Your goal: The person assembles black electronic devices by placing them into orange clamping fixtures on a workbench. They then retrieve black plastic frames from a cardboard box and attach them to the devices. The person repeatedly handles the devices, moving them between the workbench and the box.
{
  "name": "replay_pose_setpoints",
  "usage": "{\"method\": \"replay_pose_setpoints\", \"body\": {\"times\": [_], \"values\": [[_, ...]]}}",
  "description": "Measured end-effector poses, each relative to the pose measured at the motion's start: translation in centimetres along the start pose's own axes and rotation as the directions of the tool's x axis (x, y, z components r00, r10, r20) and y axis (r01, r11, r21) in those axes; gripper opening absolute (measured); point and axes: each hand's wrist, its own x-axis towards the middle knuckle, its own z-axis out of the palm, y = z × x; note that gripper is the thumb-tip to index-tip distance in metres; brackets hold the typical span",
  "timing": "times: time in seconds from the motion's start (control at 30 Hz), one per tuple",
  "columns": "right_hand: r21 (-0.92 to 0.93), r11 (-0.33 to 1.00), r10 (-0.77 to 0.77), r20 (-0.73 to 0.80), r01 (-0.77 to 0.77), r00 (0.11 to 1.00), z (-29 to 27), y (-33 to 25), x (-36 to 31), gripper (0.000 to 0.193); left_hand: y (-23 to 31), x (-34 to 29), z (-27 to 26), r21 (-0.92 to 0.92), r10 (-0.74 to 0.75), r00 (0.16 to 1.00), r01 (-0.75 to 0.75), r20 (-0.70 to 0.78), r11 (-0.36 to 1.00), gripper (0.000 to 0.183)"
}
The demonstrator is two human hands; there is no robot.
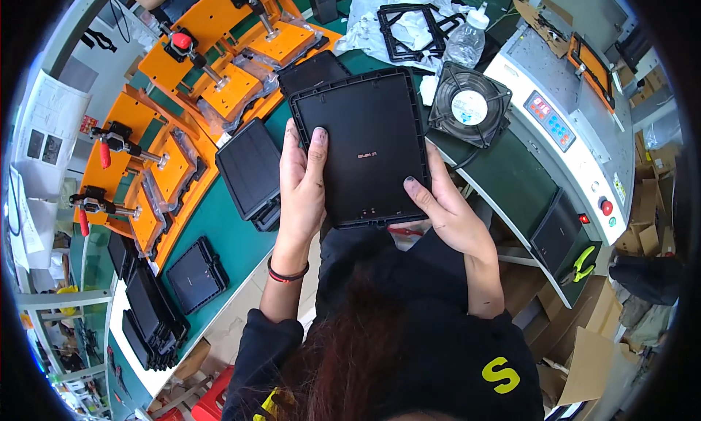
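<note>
Between my two hands I hold a flat black rectangular plastic panel with a raised, notched rim, its face toward me. My left hand grips the left edge, thumb lying on the face. My right hand closes on the lower right edge, thumb pressed near the corner; its other fingers are mostly behind the panel. Just left of my left hand lies a stack of similar black panels on the green table. Another black panel shows partly behind the held one.
Orange clamp fixtures with red handles line the left. A black fan, clear bottle and black frames sit beyond. At right are a white machine and green-handled pliers. More panels stand lower left.
</note>
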Motion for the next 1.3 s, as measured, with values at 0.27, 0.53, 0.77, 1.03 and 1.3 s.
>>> {"method": "replay_pose_setpoints", "body": {"times": [0.27, 0.53, 0.77, 1.03, 1.3], "values": [[0.29, 0.944, 0.148, 0.044, -0.154, 0.988, -0.1, -0.6, 1.1, 0.06, 0.8, 2.2, -0.1, -0.144, -0.037, 0.992, 0.019, -0.123, 0.989, 0.03], [-0.496, 0.81, -0.335, 0.046, 0.313, 0.941, 2.9, -0.6, 0.5, 0.042, -0.1, 2.1, -1.3, -0.315, -0.058, 0.938, -0.057, -0.342, 0.947, 0.035], [0.087, 0.996, -0.003, -0.233, 0.024, 0.972, 0.5, 0.8, 4.9, 0.02, 2.0, 10.6, -1.4, 0.239, 0.36, 0.91, -0.31, -0.204, 0.92, 0.062], [0.236, 0.972, 0.08, -0.31, -0.004, 0.947, -0.9, 1.9, 13.2, 0.023, 3.0, 32.0, -6.3, 0.737, 0.643, 0.364, -0.399, 0.674, -0.546, 0.049], [0.388, 0.912, 0.249, -0.27, -0.132, 0.93, -1.3, 2.1, 16.8, 0.023, 5.7, 36.4, -6.4, 0.692, 0.714, 0.052, -0.303, 0.698, -0.655, 0.037]]}}
